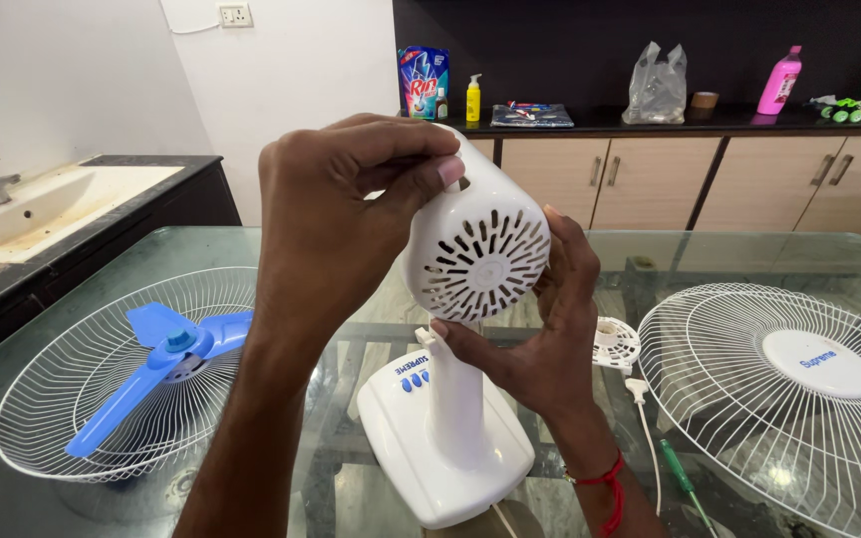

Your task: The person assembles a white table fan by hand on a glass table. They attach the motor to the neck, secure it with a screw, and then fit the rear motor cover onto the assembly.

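While both hands close on it, the white vented motor cover [475, 244] sits above the fan stand [447, 428]. The right hand [540, 329] cups it from below, fingers curled; the left hand [336, 224] pinches its top edge. Left of that hand lies a grille [72, 399] with the blue blade [156, 364]; right of the other, a second grille [789, 389] and a screwdriver [678, 468]. Beyond, cabinets [650, 179].
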